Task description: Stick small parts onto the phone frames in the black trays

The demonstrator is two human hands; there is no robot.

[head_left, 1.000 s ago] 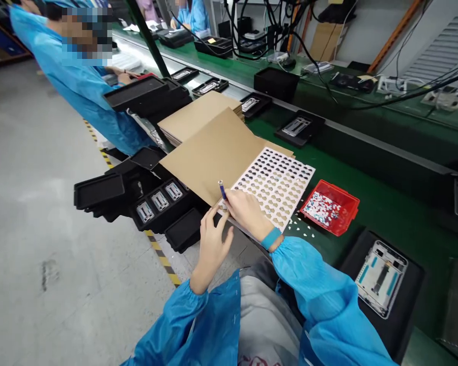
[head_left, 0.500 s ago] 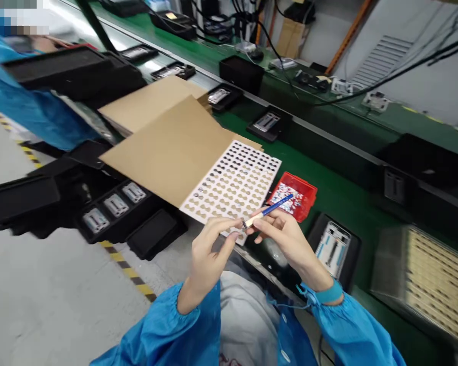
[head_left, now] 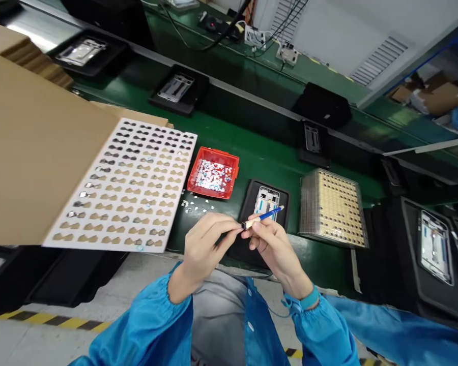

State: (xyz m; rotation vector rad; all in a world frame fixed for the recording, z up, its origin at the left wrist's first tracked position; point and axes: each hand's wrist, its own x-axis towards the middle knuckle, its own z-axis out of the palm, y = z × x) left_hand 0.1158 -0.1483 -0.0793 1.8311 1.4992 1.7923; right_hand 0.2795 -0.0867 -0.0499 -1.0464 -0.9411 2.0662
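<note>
In front of my body, my right hand [head_left: 273, 243] grips a blue-and-white pen-shaped tool [head_left: 269, 214], its blue end slanting up and to the right. My left hand [head_left: 210, 241] is closed in a pinch at the other end of the tool, on a small dark part [head_left: 245, 225]. Both sets of fingertips nearly meet there. Beyond my right hand lies a silver phone frame [head_left: 266, 199] in a black tray [head_left: 249, 206]. To the left is a white sheet [head_left: 69, 239] with rows of bow-shaped cut-outs, the far ones holding dark pieces.
A red bin [head_left: 232, 179] holds many small white bits, and some lie loose beside it. Brown cardboard [head_left: 41, 152] covers the left side. A stack of clear trays [head_left: 309, 208] stands at the right. Another person's blue sleeve [head_left: 400, 325] shows at lower right.
My view has swung to the right, bringing the phone frame and tray stack nearer the middle. Both hands keep their hold, close together, now in front of the black tray.
</note>
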